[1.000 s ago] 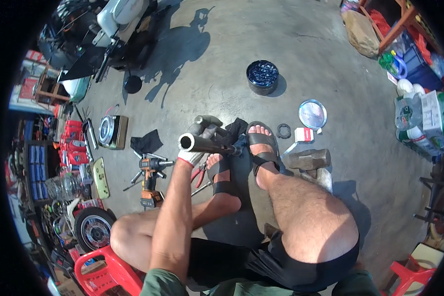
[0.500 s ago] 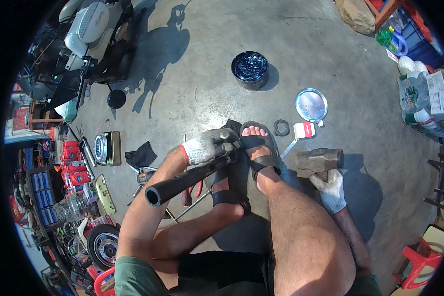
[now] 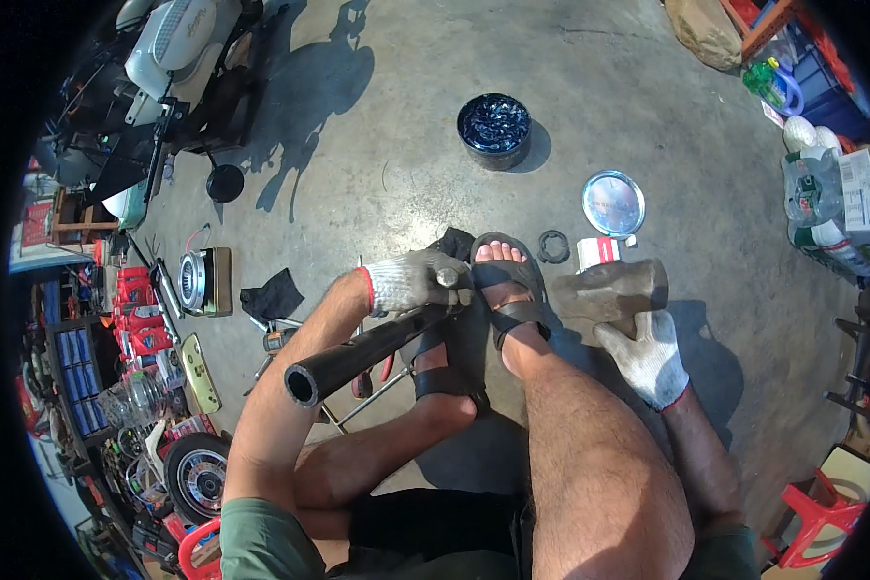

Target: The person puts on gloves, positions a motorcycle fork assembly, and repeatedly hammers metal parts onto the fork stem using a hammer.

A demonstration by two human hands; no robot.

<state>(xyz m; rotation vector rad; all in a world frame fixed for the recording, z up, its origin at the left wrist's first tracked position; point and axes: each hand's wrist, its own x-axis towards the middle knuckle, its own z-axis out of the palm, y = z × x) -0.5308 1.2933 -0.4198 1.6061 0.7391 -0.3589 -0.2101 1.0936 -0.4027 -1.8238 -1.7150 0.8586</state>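
My left hand (image 3: 416,282), in a white knitted glove with dirty fingers, is closed around a short rod whose round end (image 3: 448,277) shows above the fist. The rod's lower part is hidden. Directly beneath that fist, a long black metal tube (image 3: 362,356) slants toward the lower left, its hollow end facing up; its far end lies by my sandalled feet. My gloved right hand (image 3: 648,362) grips a hammer with a heavy, worn steel head (image 3: 614,291), held off the floor to the right of my foot. The handle is mostly hidden.
A tub of dark blue grease (image 3: 494,130) stands ahead, with a round metal lid (image 3: 613,203), black ring (image 3: 554,246) and small white-and-red box (image 3: 598,252) nearer. Left are a black cloth (image 3: 272,295), pliers (image 3: 362,384) and a motorcycle (image 3: 179,58). Bottle packs (image 3: 814,184) stand at right.
The hammer in my right hand has moved slightly up and to the left, now covering part of the small box. My left hand and the tube have barely shifted.
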